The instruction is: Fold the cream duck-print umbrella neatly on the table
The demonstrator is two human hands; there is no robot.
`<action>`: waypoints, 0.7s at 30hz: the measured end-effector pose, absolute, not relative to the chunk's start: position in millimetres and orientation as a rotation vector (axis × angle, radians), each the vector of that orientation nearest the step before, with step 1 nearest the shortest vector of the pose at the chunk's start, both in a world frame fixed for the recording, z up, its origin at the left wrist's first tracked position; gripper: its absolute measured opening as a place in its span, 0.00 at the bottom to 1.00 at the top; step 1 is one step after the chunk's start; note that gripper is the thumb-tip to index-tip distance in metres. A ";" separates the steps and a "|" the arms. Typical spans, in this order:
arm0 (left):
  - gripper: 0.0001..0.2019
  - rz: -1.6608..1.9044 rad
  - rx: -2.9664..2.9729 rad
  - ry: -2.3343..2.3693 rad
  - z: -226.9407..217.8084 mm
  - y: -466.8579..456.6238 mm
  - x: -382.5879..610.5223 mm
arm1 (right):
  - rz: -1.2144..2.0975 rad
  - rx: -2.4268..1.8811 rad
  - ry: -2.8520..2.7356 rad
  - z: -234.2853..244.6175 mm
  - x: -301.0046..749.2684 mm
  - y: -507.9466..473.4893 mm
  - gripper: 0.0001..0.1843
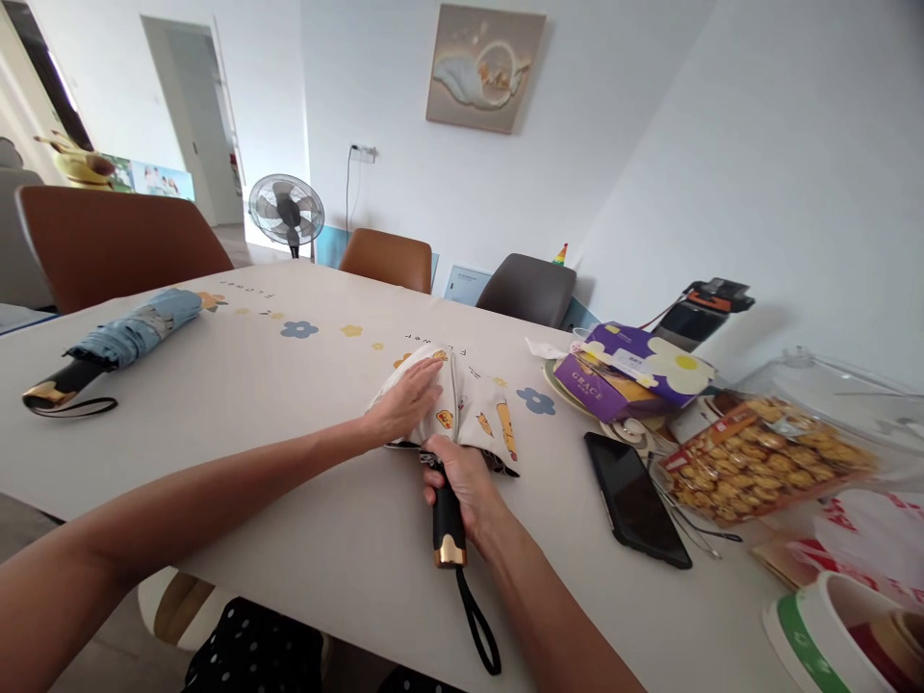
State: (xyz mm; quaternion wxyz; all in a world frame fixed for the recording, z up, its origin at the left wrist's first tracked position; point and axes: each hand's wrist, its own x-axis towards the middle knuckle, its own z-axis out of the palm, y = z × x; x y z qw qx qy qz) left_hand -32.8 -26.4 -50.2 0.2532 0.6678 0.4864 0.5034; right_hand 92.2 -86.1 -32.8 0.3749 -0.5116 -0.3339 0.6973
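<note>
A white folding umbrella (473, 409) with small cartoon prints lies on the table, its canopy collapsed but loose and unwrapped. My right hand (468, 486) is closed round the top of its black handle, just below the canopy edge. The gold-tipped handle end and a black wrist strap (477, 621) hang toward me. My left hand (405, 399) rests flat on the left side of the canopy, fingers stretched out together. To the far left lies a blue folded umbrella (144, 325) with a black and gold handle, apart from both hands.
The pale table (318, 539) has a flower pattern. At right are a black phone (635, 496), cables, a purple box (621, 371), a pack of cookies (765, 457), a clear lid (823, 385) and a white-green round container (801, 635). Chairs and a fan (287, 210) stand beyond.
</note>
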 end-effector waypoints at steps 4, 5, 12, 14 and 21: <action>0.26 1.331 1.565 1.506 -47.9 -9.8 -16.0 | 1.807 -1.287 -0.899 -36.3 90.4 -88.7 0.11; 0.25 1.343 1.470 1.516 -47.2 -6.8 -15.6 | 1.815 -1.280 -0.897 -36.3 90.5 -89.1 0.12; 0.24 1.487 1.171 1.534 -43.6 -10.6 -21.1 | 1.789 -1.211 -0.845 -26.9 93.0 -90.4 0.09; 0.22 1.523 1.178 1.528 -40.7 -18.3 -15.4 | 1.708 -1.253 -0.861 -25.7 93.5 -88.9 0.08; 0.17 1.236 0.970 1.189 -31.3 -36.8 5.6 | 1.637 -1.306 -1.025 -28.5 95.4 -86.8 0.06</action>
